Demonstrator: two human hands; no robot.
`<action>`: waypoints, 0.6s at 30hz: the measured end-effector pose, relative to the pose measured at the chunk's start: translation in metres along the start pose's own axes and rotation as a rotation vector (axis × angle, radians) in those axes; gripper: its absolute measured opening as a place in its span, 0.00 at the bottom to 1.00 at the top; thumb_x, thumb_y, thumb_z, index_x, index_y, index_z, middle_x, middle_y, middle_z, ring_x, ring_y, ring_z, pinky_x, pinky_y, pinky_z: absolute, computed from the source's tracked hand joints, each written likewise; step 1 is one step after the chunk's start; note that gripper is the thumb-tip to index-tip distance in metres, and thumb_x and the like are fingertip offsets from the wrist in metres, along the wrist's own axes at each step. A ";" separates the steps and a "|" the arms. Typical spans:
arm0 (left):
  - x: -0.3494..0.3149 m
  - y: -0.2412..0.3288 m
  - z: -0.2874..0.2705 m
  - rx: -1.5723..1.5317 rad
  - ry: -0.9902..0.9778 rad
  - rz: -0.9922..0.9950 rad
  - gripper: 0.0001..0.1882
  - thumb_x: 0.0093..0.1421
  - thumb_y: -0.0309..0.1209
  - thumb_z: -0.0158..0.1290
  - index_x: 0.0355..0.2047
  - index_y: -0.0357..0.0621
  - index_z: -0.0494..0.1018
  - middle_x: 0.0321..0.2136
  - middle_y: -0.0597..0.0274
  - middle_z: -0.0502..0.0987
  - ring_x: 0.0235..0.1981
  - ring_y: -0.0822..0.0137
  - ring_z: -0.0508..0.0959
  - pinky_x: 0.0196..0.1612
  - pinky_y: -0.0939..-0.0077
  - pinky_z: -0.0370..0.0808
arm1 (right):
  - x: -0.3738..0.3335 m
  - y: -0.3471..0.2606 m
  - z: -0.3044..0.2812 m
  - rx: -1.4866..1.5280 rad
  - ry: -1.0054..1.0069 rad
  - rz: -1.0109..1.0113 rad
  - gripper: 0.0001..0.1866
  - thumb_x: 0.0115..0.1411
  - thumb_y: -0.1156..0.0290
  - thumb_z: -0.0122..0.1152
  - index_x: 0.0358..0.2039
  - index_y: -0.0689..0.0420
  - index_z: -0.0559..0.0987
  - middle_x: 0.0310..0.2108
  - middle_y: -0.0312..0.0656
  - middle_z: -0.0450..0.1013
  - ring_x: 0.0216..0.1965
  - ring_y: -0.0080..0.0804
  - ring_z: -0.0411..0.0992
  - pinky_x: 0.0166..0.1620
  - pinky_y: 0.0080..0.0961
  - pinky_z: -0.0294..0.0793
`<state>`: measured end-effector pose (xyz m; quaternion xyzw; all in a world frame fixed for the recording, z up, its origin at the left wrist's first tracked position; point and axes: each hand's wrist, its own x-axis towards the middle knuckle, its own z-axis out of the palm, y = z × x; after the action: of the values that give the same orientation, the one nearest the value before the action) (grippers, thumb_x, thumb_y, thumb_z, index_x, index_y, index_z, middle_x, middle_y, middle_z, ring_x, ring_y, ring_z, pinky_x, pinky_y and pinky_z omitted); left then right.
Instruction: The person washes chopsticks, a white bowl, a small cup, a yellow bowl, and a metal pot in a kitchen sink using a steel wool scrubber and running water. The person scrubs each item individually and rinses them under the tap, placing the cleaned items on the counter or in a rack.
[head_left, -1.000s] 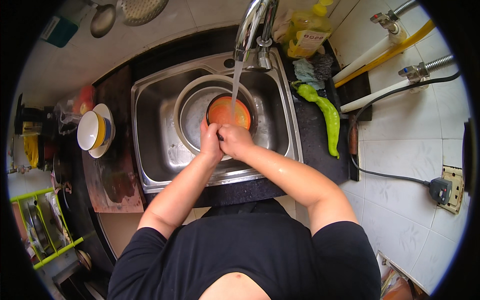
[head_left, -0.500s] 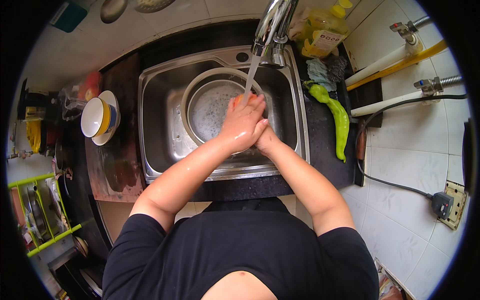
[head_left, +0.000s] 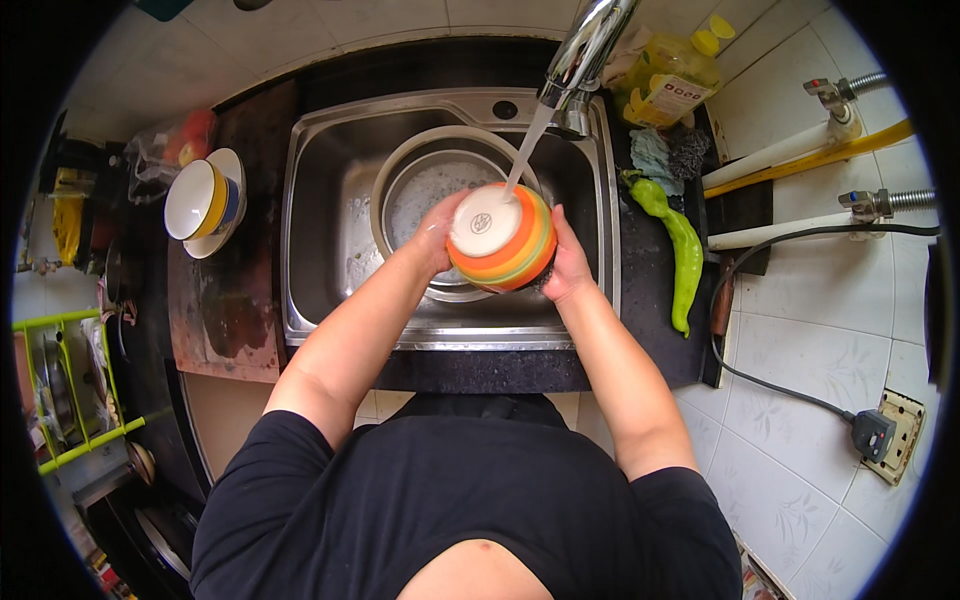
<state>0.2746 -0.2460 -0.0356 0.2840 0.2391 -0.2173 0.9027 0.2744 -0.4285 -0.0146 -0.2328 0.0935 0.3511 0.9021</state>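
— Bowl [head_left: 502, 240] sat upside down over the sink's [head_left: 320, 240] middle, under the tap [head_left: 585, 50]?
— Yes; left hand [head_left: 437, 235] and right hand [head_left: 566, 265] clasped its sides. Turning it slowly would probably have rinsed the base evenly

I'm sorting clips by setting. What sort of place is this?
Most likely a home kitchen: a steel sink with a running tap, both hands holding a striped bowl under the water, and a green pepper on the dark counter.
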 end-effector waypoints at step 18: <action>-0.080 -0.017 0.027 1.850 -0.026 0.684 0.13 0.53 0.31 0.49 0.39 0.46 0.69 0.28 0.52 0.74 0.31 0.50 0.74 0.31 0.62 0.71 | -0.002 0.001 0.034 -0.859 0.300 0.290 0.27 0.55 0.40 0.44 0.41 0.51 0.70 0.26 0.36 0.72 0.20 0.21 0.69 0.12 0.15 0.59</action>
<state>0.2104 -0.2546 0.0214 0.9296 -0.1302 -0.0488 0.3413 0.2726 -0.4129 0.0154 -0.6175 0.1007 0.4426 0.6424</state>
